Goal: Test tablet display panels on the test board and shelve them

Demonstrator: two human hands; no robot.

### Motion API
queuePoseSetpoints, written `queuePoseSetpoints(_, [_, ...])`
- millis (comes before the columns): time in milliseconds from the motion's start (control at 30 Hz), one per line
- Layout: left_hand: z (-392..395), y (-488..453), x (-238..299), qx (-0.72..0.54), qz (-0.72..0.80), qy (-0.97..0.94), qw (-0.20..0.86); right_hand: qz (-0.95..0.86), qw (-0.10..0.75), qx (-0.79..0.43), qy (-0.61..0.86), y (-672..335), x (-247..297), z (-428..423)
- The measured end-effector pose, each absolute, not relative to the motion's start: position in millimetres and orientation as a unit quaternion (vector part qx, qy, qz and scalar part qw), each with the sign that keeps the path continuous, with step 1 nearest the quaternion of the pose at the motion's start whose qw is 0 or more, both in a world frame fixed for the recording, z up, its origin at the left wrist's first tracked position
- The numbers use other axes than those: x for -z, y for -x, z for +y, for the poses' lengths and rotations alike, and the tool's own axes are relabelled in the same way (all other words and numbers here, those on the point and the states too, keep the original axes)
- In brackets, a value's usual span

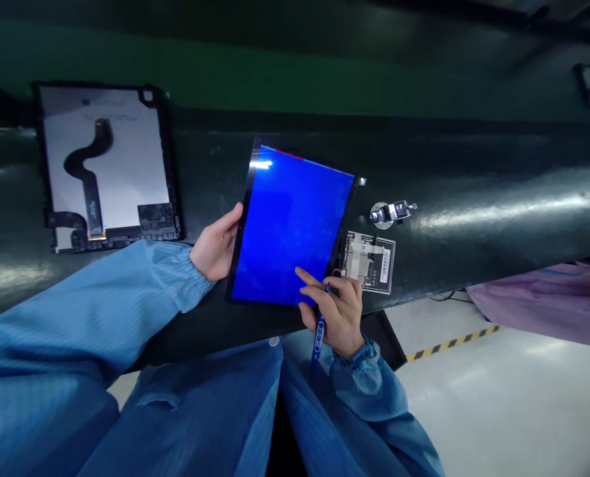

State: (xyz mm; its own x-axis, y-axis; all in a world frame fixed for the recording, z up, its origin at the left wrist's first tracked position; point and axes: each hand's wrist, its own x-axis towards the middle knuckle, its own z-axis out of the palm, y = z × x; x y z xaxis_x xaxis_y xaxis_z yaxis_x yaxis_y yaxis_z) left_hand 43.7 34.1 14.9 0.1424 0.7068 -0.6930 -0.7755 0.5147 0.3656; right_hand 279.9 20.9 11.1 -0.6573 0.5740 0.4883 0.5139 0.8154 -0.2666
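Dark green tabletop (210,192) across the view, smooth, bright glare streaks at right. Pale floor (484,391) below right, yellow-and-black striped tape (454,342) on it. Pink garment (538,298) near the tabletop's edge, right. Far left: tablet display assembly (130,139), back up, black frame, silvery-white plate, S-bent black ribbon cable (91,192). Centre, between the hands: lit display panel (292,218), flat glossy rectangle, solid blue, black border. Left hand (218,245) closed on its left edge, thumb at the rim, fingers hidden behind. Right hand (339,311) half-curled, index finger extended over the lower right, hiding that corner; glass contact, can't tell. Just right of the panel: circuit board (367,262), pale tape strips on top. Beyond it, shiny metal fixture (393,211), round base. Slim blue pen (318,338) gripped in the right hand.
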Motion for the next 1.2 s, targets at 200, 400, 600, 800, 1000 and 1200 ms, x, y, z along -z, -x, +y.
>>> queuePoseSetpoints(200, [32.5,-43.4,-12.8,-0.496,0.425,0.054,0.755,-0.893,0.326,-0.049,0.307,-284.9,-11.6,23.3])
queuePoseSetpoints(400, [32.2,-45.4,-4.2,-0.53,0.41,0.106,0.735,-0.871,0.34,-0.046,0.35,-294.4,-11.7,25.0])
queuePoseSetpoints(600, [32.6,-46.6,-8.1,-0.529,0.443,0.121,0.714,-0.873,0.331,-0.051,0.354,-294.0,-10.3,24.5])
queuePoseSetpoints(800, [34.1,-48.4,-13.3,-0.514,0.478,0.122,0.702,-0.87,0.33,-0.057,0.362,-290.7,-8.8,25.0])
queuePoseSetpoints(1000, [33.9,-48.0,-12.9,-0.518,0.463,0.123,0.709,-0.877,0.324,-0.058,0.351,-293.4,-7.9,27.9])
queuePoseSetpoints(1200, [32.5,-47.1,-10.2,-0.524,0.454,0.105,0.713,-0.915,0.301,-0.07,0.26,-281.8,-14.3,18.8])
